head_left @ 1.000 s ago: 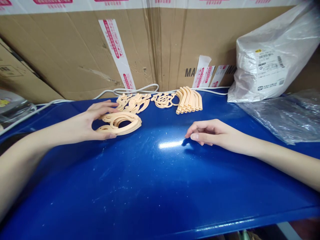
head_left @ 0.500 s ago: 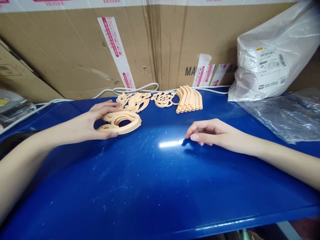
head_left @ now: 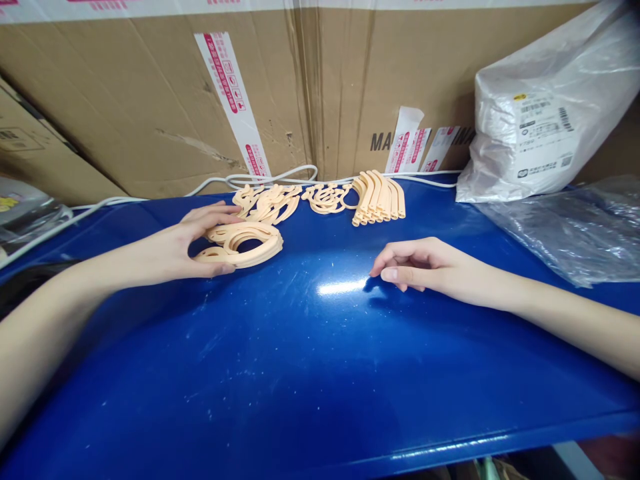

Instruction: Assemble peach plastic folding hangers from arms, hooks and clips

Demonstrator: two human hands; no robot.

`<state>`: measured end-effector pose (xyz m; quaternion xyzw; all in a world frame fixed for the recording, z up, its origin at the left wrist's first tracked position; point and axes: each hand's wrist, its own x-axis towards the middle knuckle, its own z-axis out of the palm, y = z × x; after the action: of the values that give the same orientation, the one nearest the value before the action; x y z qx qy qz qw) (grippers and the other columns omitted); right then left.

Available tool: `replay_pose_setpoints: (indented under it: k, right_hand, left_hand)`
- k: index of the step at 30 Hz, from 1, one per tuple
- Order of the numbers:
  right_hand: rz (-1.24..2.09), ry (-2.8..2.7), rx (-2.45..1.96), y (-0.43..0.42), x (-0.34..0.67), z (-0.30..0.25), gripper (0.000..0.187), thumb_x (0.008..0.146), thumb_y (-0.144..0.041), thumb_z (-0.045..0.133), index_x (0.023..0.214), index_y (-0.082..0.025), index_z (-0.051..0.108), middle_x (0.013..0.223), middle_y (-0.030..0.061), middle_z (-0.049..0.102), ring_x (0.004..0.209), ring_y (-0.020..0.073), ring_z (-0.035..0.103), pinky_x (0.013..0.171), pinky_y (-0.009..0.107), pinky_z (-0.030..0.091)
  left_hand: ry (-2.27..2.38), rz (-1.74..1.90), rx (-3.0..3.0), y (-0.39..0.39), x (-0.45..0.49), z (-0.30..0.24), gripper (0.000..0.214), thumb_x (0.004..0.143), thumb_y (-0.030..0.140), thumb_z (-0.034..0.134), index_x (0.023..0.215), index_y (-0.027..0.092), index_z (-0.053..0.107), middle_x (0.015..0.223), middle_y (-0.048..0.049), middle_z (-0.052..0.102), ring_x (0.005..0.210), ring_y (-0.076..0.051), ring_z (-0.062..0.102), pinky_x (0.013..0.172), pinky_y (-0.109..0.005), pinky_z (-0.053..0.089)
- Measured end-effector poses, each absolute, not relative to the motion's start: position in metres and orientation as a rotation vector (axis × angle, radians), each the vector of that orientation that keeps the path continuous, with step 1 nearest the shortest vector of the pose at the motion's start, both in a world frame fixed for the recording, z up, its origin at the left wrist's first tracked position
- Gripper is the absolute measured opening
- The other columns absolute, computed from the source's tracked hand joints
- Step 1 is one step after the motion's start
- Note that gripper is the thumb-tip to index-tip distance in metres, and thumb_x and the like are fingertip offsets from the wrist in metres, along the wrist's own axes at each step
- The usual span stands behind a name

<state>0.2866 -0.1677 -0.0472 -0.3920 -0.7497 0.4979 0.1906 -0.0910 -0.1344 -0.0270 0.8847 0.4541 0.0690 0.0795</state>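
My left hand (head_left: 183, 243) curls around a small stack of flat peach-coloured curved plastic pieces (head_left: 247, 243) lying on the blue table (head_left: 310, 360), thumb at the near edge and fingers at the far edge. My right hand (head_left: 425, 265) rests on the table to the right, fingers loosely curled, holding nothing. Behind the stack lie more loose peach pieces (head_left: 267, 202), a small tangled cluster (head_left: 326, 198) and a neat row of curved strips (head_left: 379, 197).
Large cardboard boxes (head_left: 165, 100) stand along the back edge. White cables (head_left: 270, 180) run along their base. A white plastic parcel (head_left: 545, 120) and a crumpled clear plastic bag (head_left: 570, 230) lie at the right. A clear bag (head_left: 25, 210) lies at the far left.
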Motion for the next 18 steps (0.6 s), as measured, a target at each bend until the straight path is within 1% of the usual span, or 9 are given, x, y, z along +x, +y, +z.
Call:
replay_pose_setpoints:
  k: [4, 7, 10, 12, 15, 18]
  right_hand:
    - [1.401, -2.104, -1.102, -0.168, 0.286, -0.048, 0.029, 0.088, -0.044, 0.059, 0.097, -0.017, 0.066, 0.069, -0.0022, 0.06, 0.058, 0.0074, 0.05, 0.052, 0.022, 0.035]
    - [1.403, -2.103, -1.097, -0.168, 0.286, -0.048, 0.029, 0.088, -0.044, 0.059, 0.097, -0.017, 0.066, 0.069, -0.0024, 0.06, 0.058, 0.0072, 0.05, 0.052, 0.022, 0.035]
    - [1.402, -2.108, -1.097, -0.167, 0.286, -0.048, 0.031, 0.087, -0.045, 0.059, 0.096, -0.017, 0.066, 0.068, -0.0021, 0.06, 0.058, 0.0074, 0.05, 0.051, 0.022, 0.036]
    - [1.397, -2.109, -1.097, -0.167, 0.286, -0.048, 0.031, 0.087, -0.046, 0.06, 0.097, -0.017, 0.066, 0.068, -0.002, 0.06, 0.058, 0.0077, 0.05, 0.051, 0.022, 0.036]
    - [1.399, -2.102, -1.097, -0.167, 0.286, -0.047, 0.031, 0.087, -0.046, 0.06, 0.096, -0.017, 0.066, 0.069, -0.002, 0.061, 0.058, 0.0072, 0.05, 0.05, 0.022, 0.036]
    - [1.393, -2.105, -1.097, -0.168, 0.285, -0.047, 0.03, 0.087, -0.045, 0.06, 0.096, -0.017, 0.066, 0.069, -0.0024, 0.06, 0.058, 0.0066, 0.05, 0.051, 0.022, 0.036]
  left_hand:
    - [1.372, 0.151, 2.706, -0.134, -0.099, -0.025, 0.074, 0.089, 0.053, 0.053, 0.146, 0.013, 0.028, 0.154, -0.0147, 0.027, 0.141, -0.032, 0.023, 0.112, -0.056, 0.024]
    - [1.527, 0.122, 2.686, -0.133, -0.112, -0.02, 0.085, 0.083, 0.056, 0.058, 0.149, 0.016, 0.021, 0.153, -0.015, 0.029, 0.137, -0.034, 0.033, 0.108, -0.055, 0.031]
    - [1.708, 0.056, 2.576, -0.131, -0.121, -0.016, 0.099, 0.069, 0.065, 0.063, 0.148, 0.019, 0.026, 0.146, -0.012, 0.042, 0.128, -0.034, 0.045, 0.105, -0.049, 0.037]
    - [1.787, -0.033, 2.48, -0.129, -0.123, -0.013, 0.105, 0.061, 0.069, 0.061, 0.148, 0.021, 0.026, 0.143, -0.0086, 0.047, 0.126, -0.031, 0.048, 0.105, -0.043, 0.037]
    - [1.846, -0.126, 2.404, -0.129, -0.118, -0.012, 0.106, 0.059, 0.07, 0.056, 0.149, 0.023, 0.024, 0.146, -0.0051, 0.044, 0.127, -0.029, 0.048, 0.106, -0.035, 0.036]
    - [1.859, -0.147, 2.398, -0.128, -0.115, -0.013, 0.105, 0.06, 0.07, 0.054, 0.149, 0.023, 0.025, 0.147, -0.0049, 0.042, 0.128, -0.028, 0.047, 0.107, -0.034, 0.035]
